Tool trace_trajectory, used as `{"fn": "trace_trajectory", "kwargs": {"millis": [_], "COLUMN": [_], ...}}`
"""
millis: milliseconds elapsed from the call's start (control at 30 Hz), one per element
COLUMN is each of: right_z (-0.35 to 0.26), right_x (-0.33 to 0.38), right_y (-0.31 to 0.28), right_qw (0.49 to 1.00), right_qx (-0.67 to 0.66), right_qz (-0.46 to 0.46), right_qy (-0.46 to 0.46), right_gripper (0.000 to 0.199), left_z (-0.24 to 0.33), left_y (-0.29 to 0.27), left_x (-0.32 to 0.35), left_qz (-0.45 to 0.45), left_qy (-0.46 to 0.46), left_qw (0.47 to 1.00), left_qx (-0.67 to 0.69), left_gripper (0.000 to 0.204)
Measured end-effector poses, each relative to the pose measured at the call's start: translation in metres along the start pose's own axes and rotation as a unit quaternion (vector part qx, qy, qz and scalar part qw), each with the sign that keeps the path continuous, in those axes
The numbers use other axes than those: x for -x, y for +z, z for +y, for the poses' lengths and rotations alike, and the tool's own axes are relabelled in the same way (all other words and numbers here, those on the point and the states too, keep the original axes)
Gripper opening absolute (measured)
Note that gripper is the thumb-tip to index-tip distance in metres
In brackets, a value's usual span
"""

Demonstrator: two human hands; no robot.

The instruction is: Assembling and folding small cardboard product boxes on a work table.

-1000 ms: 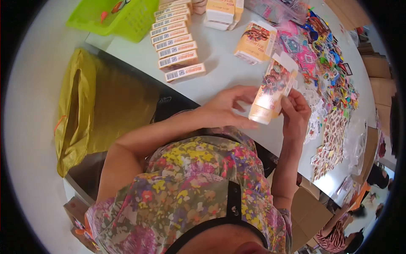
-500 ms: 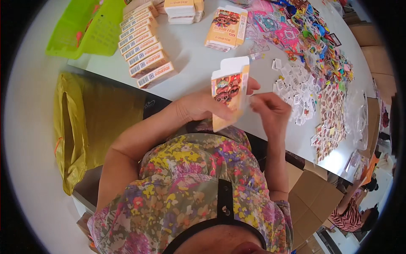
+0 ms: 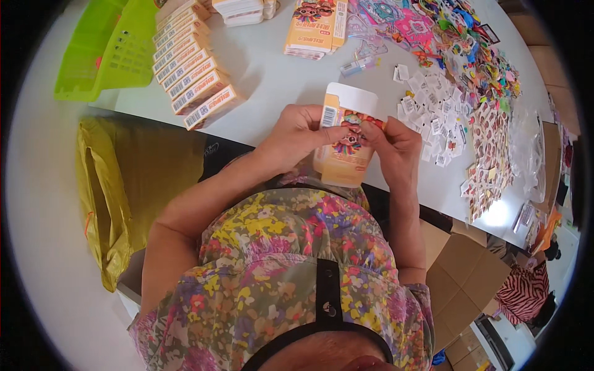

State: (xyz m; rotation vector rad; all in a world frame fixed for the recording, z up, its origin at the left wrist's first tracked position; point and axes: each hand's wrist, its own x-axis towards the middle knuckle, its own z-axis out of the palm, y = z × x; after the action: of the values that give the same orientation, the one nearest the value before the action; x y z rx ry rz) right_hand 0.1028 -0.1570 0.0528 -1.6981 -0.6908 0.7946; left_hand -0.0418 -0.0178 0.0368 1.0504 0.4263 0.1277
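Observation:
Between my hands is a small orange carton (image 3: pixel 346 164) with cartoon figures on its front and a white flap standing up at its far end. My left hand (image 3: pixel 301 133) grips its left side, thumb across the printed front. On the right edge, near the top, my right hand (image 3: pixel 396 142) pinches the carton with thumb and fingers. The carton is held above the near edge of the table, close to my body. Fingers behind the carton are hidden.
Filled cartons (image 3: pixel 193 83) stand in a row at left, beside a green basket (image 3: pixel 127 62). A stack of flat cartons (image 3: pixel 312 31) lies ahead. White labelled packets (image 3: pixel 433 111), sticker sheets (image 3: pixel 489 161) and colourful trinkets (image 3: pixel 476 55) cover the right. A yellow bag (image 3: pixel 102 204) hangs at left.
My right hand has closed onto the carton's right edge, where it was apart before. The carton has turned, showing its printed front and a barcoded side. The view has shifted slightly.

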Motion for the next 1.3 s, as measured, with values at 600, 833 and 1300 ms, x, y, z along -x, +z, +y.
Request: {"fn": "trace_trajectory", "kwargs": {"millis": [600,833,1300], "right_z": [0.025,0.02,-0.011], "right_x": [0.024,0.012,-0.004], "right_y": [0.004,-0.006,-0.03], "right_qw": [0.99,0.994,0.991], "right_qx": [-0.064,-0.101,0.025], "right_qz": [0.082,-0.003,-0.115], "right_qy": [-0.092,-0.05,0.065], "right_gripper": [0.038,0.01,0.006], "left_z": [-0.004,-0.007,0.017], "left_y": [0.005,0.003,0.01], "left_x": [0.012,0.001,-0.008], "left_qz": [0.021,0.015,0.087], "left_qy": [0.155,0.171,0.018], "left_qw": [0.966,0.956,0.99], "left_qx": [-0.207,-0.238,-0.109], "left_gripper": [0.057,0.027,0.011]}}
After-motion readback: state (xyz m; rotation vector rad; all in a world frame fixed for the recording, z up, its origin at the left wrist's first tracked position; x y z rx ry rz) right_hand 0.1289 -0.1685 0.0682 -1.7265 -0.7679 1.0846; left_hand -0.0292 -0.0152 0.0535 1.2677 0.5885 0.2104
